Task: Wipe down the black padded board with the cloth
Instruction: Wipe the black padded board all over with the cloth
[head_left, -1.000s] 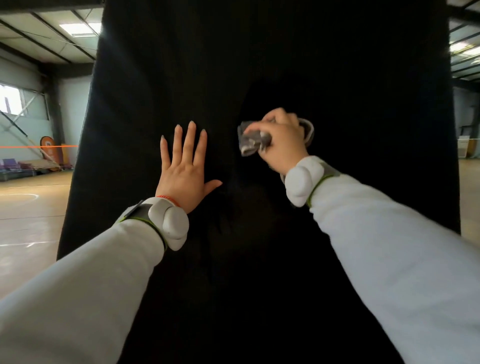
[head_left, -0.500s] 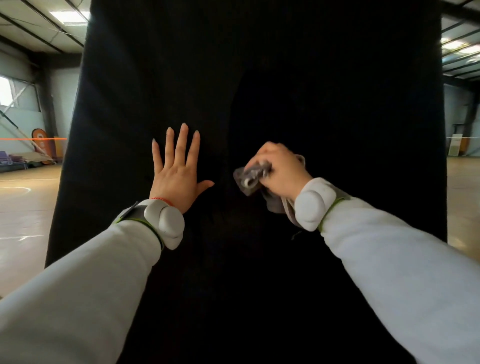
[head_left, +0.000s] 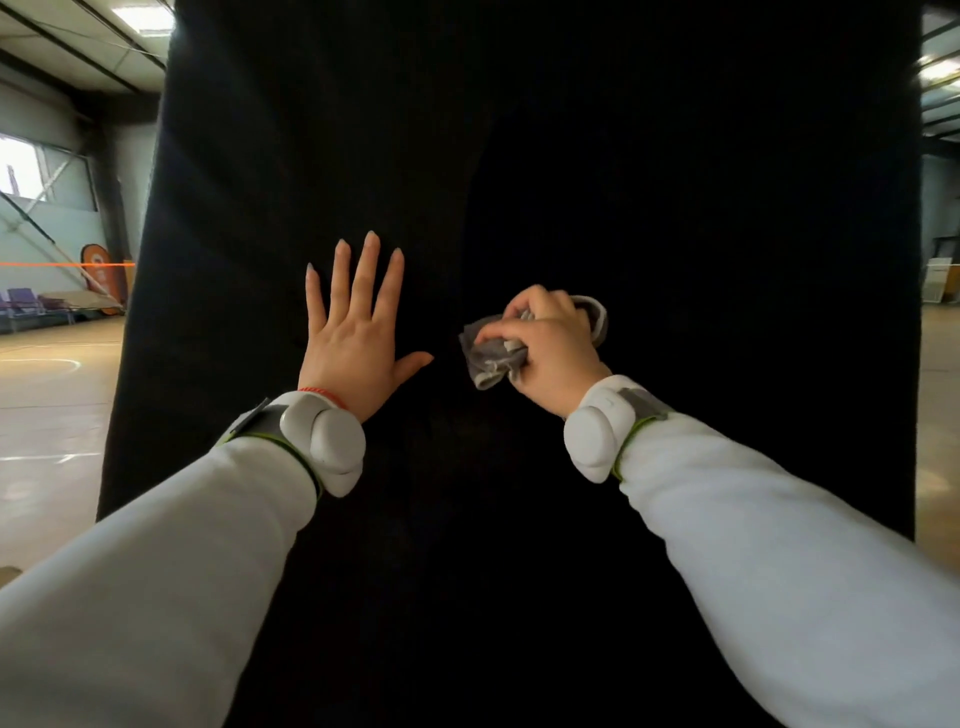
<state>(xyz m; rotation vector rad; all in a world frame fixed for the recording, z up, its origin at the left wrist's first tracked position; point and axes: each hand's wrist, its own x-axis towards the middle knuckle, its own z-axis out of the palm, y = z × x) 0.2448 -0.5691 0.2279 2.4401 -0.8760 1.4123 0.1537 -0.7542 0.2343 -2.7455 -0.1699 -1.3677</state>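
A: Where is the cloth (head_left: 491, 358)?
B: Bunched up, grey, against the board (head_left: 701, 208) near its middle. The right hand (head_left: 553, 351) has it. That grip is curled round it, thumb on top, with a fold poking out past the knuckles.
A: And the board?
B: Black, upright, filling most of the view.
A: The left hand (head_left: 358, 345)?
B: Just beside the cloth, not touching it. Its grip is spread, palm flat on the board, fingers pointing up.
A: Anything else?
B: White bands (head_left: 324, 441) on both wrists, pale sleeves (head_left: 156, 597), a wooden floor (head_left: 47, 415), and an orange line (head_left: 62, 264) strung at far left.
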